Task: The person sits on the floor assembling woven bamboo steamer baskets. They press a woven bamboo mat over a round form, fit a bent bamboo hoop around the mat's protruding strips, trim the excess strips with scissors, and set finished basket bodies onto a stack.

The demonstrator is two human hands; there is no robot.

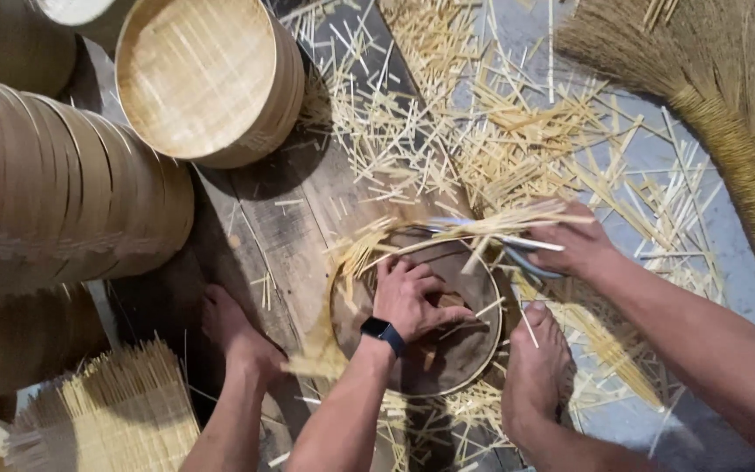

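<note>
Left hand (412,297) laid flat-ish, fingers spread, pressed inside round bamboo hoop frame (417,385) on wooden board (281,218). Right hand (574,245) closed round blue-handled tool (517,253), at hoop's far rim among bamboo strips (491,223). Frame flanked by both bare feet. Finished woven basket (207,79) sat upper left, straw broom (727,114) lying right.

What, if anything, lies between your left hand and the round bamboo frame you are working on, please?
Nothing visible does. The left hand already rests inside the round bamboo frame, fingers spread on the dark surface within it. Loose bamboo strips lie across the frame's far rim, nearer the right hand, not under the left.
</note>
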